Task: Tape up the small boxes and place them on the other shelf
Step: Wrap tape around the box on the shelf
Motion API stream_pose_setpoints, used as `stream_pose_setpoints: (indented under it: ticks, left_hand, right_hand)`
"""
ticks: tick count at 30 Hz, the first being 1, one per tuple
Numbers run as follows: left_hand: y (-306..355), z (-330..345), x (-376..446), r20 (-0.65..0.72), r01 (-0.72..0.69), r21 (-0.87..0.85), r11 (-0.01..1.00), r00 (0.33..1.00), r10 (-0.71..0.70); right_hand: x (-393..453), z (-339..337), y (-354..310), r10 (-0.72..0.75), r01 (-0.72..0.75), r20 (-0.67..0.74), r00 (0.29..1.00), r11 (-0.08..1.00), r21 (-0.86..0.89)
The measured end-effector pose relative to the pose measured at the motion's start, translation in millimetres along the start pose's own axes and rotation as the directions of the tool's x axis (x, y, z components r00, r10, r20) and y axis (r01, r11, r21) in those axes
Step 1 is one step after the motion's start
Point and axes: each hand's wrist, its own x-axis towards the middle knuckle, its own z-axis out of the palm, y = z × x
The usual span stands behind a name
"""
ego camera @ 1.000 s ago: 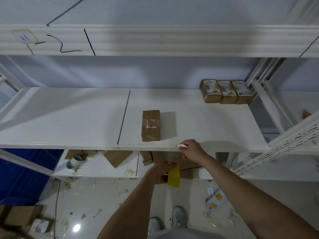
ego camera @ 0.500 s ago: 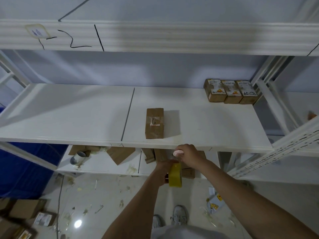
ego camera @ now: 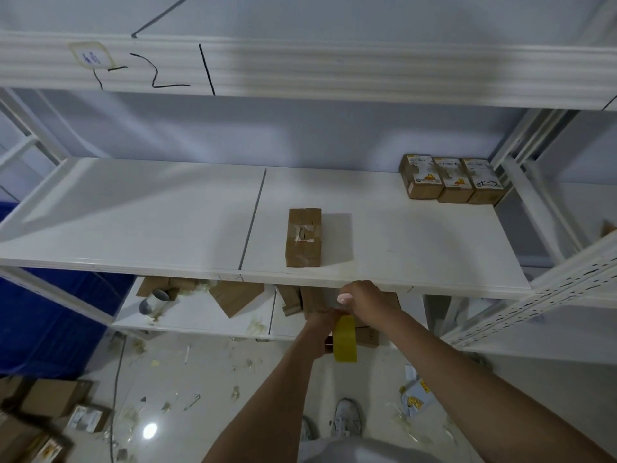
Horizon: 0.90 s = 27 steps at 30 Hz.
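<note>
A small brown cardboard box (ego camera: 303,237) lies on the white middle shelf (ego camera: 150,222), near its front edge, with a torn label patch on top. Three more small labelled boxes (ego camera: 450,180) stand side by side at the shelf's back right corner. Below the shelf edge my left hand (ego camera: 322,324) grips a roll of yellow tape (ego camera: 345,339). My right hand (ego camera: 362,297) is just above the roll with thumb and fingers pinched together at the tape's top, as if on its free end; the end itself is too small to see.
The lower shelf (ego camera: 200,315) holds flattened cardboard pieces (ego camera: 233,295), a grey tube (ego camera: 153,300) and tape scraps. Scraps and a blue-white packet (ego camera: 415,394) litter the floor. Cardboard boxes (ego camera: 43,406) sit at the lower left. A perforated shelf upright (ego camera: 547,289) stands at the right.
My right hand dropped from the shelf's front edge down to the tape roll. The left hand with the roll stayed about where it was. The camera tilted slightly.
</note>
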Motion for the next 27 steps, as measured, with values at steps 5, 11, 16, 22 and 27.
stream_pose_setpoints:
  ticks: [5, 11, 16, 22, 27]
  left_hand:
    - [1, 1, 1, 0.012, 0.012, 0.013, 1.000, 1.000, -0.013]
    - [-25, -12, -2, 0.017, 0.040, 0.082, 0.996, 0.999, -0.042]
    - [-28, -21, -3, 0.009, -0.006, 0.044, 0.999, 1.000, 0.006]
    - [-11, -9, -6, 0.076, -0.109, 0.024, 0.994, 0.991, 0.107]
    - [-3, -5, -6, 0.104, -0.186, -0.003, 0.983, 0.977, 0.185]
  right_hand:
    - [-3, 1, 7, 0.021, -0.022, -0.029, 0.999, 0.999, -0.046]
    - [-13, 3, 48, 0.093, -0.092, -0.021, 0.995, 0.994, 0.060]
    - [-10, -10, 72, 0.237, -0.126, -0.301, 0.924, 0.930, 0.346]
    - [21, -42, 85, 0.363, -0.222, -0.395, 0.844, 0.907, 0.358]
    - [35, -50, 96, 0.400, -0.315, -0.334, 0.853, 0.907, 0.281]
